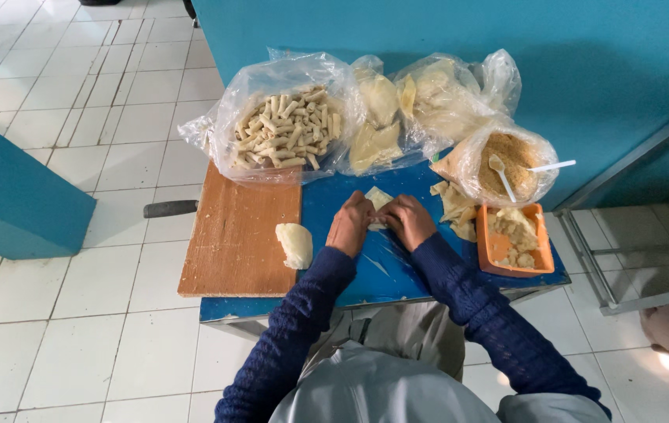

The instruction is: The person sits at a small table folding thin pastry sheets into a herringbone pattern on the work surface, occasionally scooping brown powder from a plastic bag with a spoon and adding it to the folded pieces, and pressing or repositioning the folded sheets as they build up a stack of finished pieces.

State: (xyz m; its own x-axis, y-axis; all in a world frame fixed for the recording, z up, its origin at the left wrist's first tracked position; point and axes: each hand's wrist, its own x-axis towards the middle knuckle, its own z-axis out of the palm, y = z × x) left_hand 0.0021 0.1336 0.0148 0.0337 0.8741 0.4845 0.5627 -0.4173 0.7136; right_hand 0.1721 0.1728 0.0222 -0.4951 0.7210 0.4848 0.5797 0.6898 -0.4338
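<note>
My left hand (349,225) and my right hand (406,220) meet on the blue table (327,204), both pinching a pale thin wrapper sheet (379,199) that lies between them, its far corner sticking out past my fingers. A folded stack of pale wrappers (296,244) lies just left of my left hand, at the edge of the wooden board (236,239). An orange square tub (515,239) with lumps of pale filling stands right of my right hand.
At the back stand a plastic bag of several finished rolls (286,129), bags of pale wrappers (409,106) and a bag of brown crumbs (511,160) with white plastic spoons. Loose wrapper scraps (456,207) lie by the tub. A dark handle (170,208) pokes out left. White tiled floor surrounds the table.
</note>
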